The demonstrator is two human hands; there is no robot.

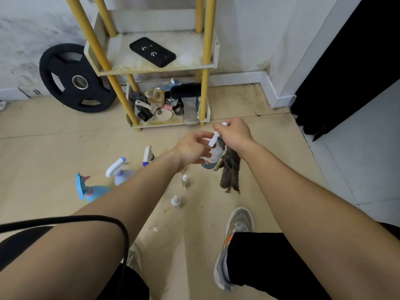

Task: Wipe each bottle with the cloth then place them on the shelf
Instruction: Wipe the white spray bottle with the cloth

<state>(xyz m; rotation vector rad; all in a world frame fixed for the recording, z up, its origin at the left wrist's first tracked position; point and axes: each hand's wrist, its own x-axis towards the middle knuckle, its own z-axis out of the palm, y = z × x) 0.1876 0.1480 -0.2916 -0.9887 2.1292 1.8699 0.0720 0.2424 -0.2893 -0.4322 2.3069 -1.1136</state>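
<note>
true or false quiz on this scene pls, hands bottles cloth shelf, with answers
1. Both the left hand and the right hand hold the white spray bottle. True.
2. The cloth lies on the floor. False: it hangs from the right hand.
3. A black phone lies on the shelf. True.
4. Every bottle is already on the shelf. False: several, such as the blue spray bottle, are on the floor.

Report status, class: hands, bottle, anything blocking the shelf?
Left grip holds white spray bottle. Right grip pinches its nozzle, cloth hanging below. Phone lies on shelf.
</note>
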